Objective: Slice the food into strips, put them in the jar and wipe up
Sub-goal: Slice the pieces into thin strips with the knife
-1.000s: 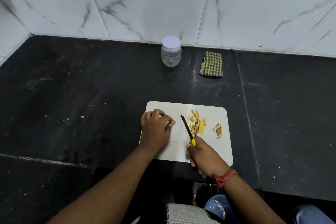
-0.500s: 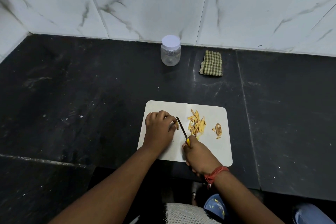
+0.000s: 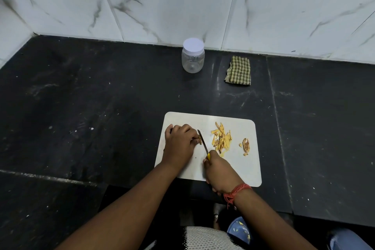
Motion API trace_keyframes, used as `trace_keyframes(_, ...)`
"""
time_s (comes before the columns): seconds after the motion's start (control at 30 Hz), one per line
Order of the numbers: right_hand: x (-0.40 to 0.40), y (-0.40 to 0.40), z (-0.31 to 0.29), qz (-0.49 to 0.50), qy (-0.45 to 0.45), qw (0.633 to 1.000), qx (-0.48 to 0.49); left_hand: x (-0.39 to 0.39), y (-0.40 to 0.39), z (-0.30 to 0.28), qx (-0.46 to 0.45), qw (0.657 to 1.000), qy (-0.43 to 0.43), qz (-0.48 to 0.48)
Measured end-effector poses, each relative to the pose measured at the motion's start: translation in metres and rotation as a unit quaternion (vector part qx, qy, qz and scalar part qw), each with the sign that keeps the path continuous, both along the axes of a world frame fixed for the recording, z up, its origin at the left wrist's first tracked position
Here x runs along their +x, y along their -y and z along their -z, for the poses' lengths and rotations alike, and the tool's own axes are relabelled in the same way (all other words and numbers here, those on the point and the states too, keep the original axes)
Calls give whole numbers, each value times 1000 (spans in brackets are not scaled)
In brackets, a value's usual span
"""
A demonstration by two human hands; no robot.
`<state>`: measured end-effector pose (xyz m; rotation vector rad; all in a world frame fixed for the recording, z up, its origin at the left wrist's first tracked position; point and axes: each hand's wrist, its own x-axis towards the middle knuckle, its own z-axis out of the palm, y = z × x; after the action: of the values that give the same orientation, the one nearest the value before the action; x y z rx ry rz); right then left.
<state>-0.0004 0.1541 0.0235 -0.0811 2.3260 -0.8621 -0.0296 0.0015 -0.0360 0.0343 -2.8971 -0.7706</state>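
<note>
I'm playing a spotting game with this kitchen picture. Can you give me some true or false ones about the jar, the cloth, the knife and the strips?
1. The jar has its lid on. True.
2. The strips are inside the jar. False: they lie on the board.
3. The right hand holds the knife. True.
4. The cloth lies on the board. False: it lies on the counter, right of the jar.
5. The left hand holds the jar. False: it holds food down on the board.
</note>
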Motion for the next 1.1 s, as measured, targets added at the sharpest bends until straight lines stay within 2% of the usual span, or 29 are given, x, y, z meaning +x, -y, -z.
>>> trace_keyframes(0.23, -2, 6, 3, -17, 34, 999, 21, -2, 1, 3, 0, 1000, -6, 22)
trace_keyframes(0.47, -11, 3, 4, -59, 26, 997, 39, -5, 4, 2, -4, 999, -20, 44)
trace_keyframes(0.73, -7, 4, 3, -17, 27, 999, 21, -4, 5, 3, -12, 998, -37, 44)
trace_keyframes(1.1, -7, 5, 2, -27, 10, 999, 32, -4, 5, 4, -8, 998, -38, 45)
